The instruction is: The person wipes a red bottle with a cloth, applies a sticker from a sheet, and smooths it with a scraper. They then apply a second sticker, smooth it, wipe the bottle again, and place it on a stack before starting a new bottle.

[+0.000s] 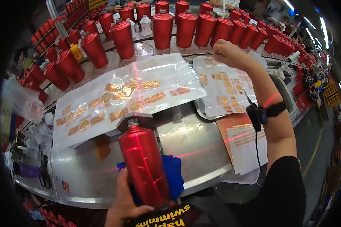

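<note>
Closest to the viewer, the person's left hand point(124, 202) is wrapped around the lower part of a red bottle point(144, 162), gripping it firmly from its left side. The bottle stands nearly upright, leaning a little to the left, with its silver neck open at the top and thin red light lines crossing its body. Directly behind the bottle's base, and showing to its right, lies a folded blue cloth point(175, 174) on a shiny metal table point(202, 145). Well to the left of the bottle, near the table's edge, rest black scissors point(45, 172). To the right of the bottle lies a printed paper point(246, 145) with orange text, and above it the person's right forearm wears a black wrist strap point(262, 112) with a cable hanging from it. Just beyond the top of the bottle spreads a large clear sheet point(166, 73) carrying gold stickers point(121, 92). Beyond and to the right of the bottle is a second sheet point(220, 87) of smaller gold stickers. The right hand point(230, 53) hovers over that sheet's far edge with its fingers curled together; whether they pinch anything cannot be told. Farthest from the bottle, a row of red bottles point(185, 27) curves along the back of the table, with a white bottle point(145, 25) among them.
</note>
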`<state>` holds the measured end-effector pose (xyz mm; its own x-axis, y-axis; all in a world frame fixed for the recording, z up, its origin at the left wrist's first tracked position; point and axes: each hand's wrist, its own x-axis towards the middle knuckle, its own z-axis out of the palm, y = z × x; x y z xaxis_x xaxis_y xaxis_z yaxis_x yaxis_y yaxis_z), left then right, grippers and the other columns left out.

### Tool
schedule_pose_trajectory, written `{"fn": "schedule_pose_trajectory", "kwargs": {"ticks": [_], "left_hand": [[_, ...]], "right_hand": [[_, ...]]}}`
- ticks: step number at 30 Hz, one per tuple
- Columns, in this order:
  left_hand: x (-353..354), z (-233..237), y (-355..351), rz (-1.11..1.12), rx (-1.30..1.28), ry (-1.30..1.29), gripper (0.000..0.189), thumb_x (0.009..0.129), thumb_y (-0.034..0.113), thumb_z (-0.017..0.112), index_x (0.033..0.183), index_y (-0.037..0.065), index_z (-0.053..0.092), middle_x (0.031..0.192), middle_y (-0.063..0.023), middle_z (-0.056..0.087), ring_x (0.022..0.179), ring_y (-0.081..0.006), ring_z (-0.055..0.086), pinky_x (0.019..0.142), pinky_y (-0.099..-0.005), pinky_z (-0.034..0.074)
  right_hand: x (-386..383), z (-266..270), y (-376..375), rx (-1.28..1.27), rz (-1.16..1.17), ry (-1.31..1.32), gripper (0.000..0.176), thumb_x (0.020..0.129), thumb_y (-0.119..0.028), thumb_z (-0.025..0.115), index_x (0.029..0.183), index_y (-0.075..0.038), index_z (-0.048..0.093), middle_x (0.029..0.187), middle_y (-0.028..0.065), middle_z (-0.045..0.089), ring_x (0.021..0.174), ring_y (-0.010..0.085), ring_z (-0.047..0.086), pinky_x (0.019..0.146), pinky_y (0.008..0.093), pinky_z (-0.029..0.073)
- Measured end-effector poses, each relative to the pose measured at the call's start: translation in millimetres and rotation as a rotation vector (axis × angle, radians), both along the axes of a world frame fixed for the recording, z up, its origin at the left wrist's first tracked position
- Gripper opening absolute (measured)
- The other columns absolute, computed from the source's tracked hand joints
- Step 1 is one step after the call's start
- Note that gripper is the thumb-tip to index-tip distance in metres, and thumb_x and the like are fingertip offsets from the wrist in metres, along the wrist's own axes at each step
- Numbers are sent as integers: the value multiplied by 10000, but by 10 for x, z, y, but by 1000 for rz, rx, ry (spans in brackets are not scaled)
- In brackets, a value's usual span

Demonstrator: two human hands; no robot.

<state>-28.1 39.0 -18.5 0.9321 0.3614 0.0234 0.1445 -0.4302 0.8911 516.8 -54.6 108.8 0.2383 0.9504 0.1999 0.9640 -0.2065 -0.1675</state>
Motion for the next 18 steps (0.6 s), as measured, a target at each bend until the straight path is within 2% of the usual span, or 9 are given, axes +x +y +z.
{"fn": "schedule_pose_trajectory", "kwargs": {"ticks": [2,3,5,6,8,10,13,16,18], "left_hand": [[1,567,156,-156,162,72,1248,660,595,829,1535,-30,194,1522,-304,292,1430,-454,274,1172,-499,230],[23,738,206,-122,185,75,1054,721,571,792,1480,-21,361,1525,-300,315,1433,-449,281,1169,-512,232],[215,1010,265,-13,427,-120,746,823,460,729,1380,11,517,1492,-277,397,1401,-440,353,1151,-501,273],[347,1171,219,77,374,-169,666,844,392,707,1356,2,533,1477,-272,419,1377,-439,388,1143,-488,293],[654,1374,183,117,555,-286,608,827,242,715,1342,-20,526,1465,-267,428,1364,-423,399,1125,-480,305],[1008,1437,82,206,505,-415,491,824,218,717,1244,-1,587,1390,-273,484,1342,-432,403,1118,-490,296],[1285,1386,96,162,797,-446,284,855,199,690,1077,29,644,1252,-263,553,1296,-437,423,1112,-506,293],[1288,1347,89,124,684,-422,132,888,163,656,945,43,648,1105,-214,597,1257,-438,443,1113,-524,295],[1253,1329,114,106,569,-490,115,899,150,642,932,40,650,1055,-184,603,1251,-444,441,1121,-528,289]], "right_hand": [[-377,161,-16,26,174,-47,58,859,-39,647,870,-30,591,1026,105,567,976,316,588,837,380,486],[-636,255,-45,65,214,-56,64,859,-32,651,875,-31,589,1046,105,568,986,311,588,843,381,486],[-1162,417,-92,129,313,-55,81,856,-29,661,884,-32,586,1081,105,568,1004,305,588,852,386,486],[-1395,499,-106,156,370,-51,91,854,-32,668,887,-32,584,1095,105,567,1012,303,587,854,390,487],[-1786,573,-104,191,475,-24,112,846,-39,683,889,-34,581,1113,105,564,1017,300,585,856,394,487],[-2117,590,-115,237,548,47,120,841,-45,691,879,-42,578,1105,100,568,1009,299,582,842,395,490],[-2375,558,-170,283,574,170,124,834,-31,694,873,-51,578,1121,105,572,926,283,596,788,353,494],[-2352,456,-291,350,532,262,89,889,-73,669,951,-43,613,1150,76,574,875,193,589,752,289,479],[-2345,279,-381,455,375,625,167,914,-134,671,1039,-26,642,1116,73,599,955,192,598,827,305,481]]}}
